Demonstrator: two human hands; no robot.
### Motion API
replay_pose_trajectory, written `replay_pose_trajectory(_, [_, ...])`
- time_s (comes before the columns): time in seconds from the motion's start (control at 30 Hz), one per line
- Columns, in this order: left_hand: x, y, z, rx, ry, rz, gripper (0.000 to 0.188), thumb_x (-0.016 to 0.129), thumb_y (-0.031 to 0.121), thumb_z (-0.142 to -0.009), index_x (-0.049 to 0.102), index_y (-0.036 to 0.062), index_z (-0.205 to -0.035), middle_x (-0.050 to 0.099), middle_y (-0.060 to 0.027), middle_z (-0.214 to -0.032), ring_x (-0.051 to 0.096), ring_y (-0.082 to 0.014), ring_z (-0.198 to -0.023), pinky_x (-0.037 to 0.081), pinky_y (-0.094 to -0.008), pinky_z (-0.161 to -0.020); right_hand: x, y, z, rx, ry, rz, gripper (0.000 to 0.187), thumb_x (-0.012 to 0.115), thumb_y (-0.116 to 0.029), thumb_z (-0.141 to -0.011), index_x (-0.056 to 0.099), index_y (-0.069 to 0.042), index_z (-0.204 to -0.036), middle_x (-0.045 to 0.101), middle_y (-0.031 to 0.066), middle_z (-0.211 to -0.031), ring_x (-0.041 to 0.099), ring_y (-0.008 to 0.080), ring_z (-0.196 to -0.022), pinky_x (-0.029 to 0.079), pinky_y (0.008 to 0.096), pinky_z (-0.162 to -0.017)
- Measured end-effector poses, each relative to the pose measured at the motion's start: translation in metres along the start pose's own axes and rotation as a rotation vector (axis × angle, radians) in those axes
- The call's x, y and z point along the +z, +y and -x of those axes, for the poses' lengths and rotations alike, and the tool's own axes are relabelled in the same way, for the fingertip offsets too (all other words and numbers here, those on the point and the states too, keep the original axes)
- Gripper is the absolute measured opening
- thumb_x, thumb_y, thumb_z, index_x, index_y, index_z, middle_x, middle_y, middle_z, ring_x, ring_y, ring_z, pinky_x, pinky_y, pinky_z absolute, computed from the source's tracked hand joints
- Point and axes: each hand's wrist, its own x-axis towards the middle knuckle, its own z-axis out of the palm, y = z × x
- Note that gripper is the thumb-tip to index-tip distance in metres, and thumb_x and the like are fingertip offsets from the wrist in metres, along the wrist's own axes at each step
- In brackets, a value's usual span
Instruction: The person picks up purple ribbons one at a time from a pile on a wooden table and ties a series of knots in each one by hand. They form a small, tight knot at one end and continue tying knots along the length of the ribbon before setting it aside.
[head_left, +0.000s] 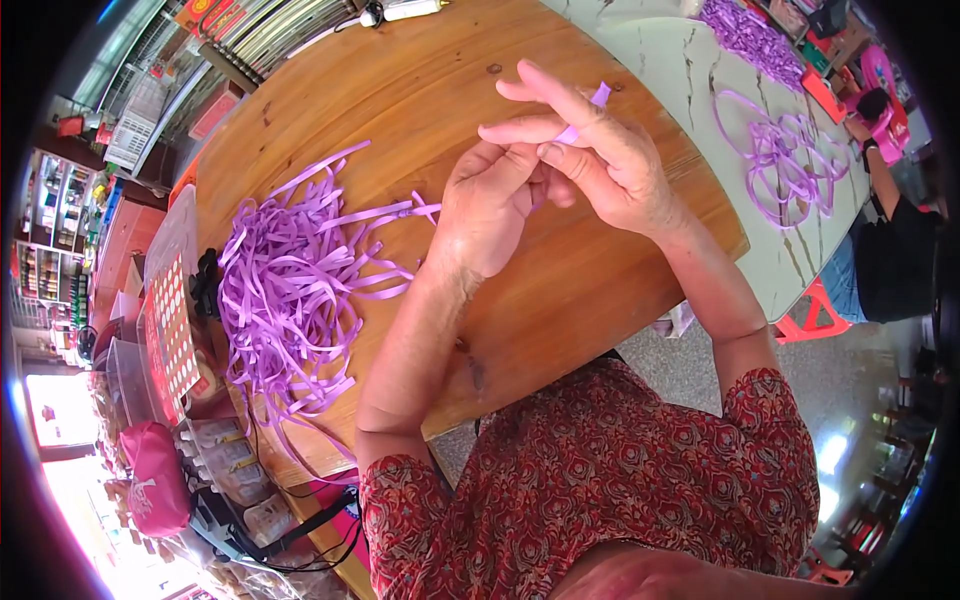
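Observation:
My left hand (488,208) is closed above the wooden table, its fingers curled and meeting those of the other hand. My right hand (618,165) pinches a narrow purple ribbon (568,134) between thumb and fingers, and the ribbon's short end sticks up past the index finger. Some of the ribbon is hidden between the two hands. To the left lies a loose heap of purple ribbons (285,285). From this heap a strand (385,213) runs toward my left wrist and passes out of sight behind it.
The wooden table (560,330) adjoins a white marbled table (690,100), which bears a loose tangle of purple ribbon (790,165) and a denser purple pile (750,40). A person in black (895,260) sits there. Boxes and a pink pouch (155,478) crowd the left side.

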Motion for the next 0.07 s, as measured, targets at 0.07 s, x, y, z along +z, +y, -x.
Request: replay_pose_trajectory(0.07, [-0.0019,0.001,0.0013,-0.025,0.107,-0.174,0.034,0.054,0.031,-0.09,0.054,0.003,-0.109,0.059,-0.0045,-0.097,0.053,-0.0183,-0.08,0.045,-0.034,-0.072,-0.0042,0.003,0.0042,-0.008,-0.021,0.04,0.053,0.046,0.0,-0.09,0.027,-0.001,-0.139,0.063,0.0132,-0.109,0.045,0.0256,-0.122,0.037,0.0323,-0.098])
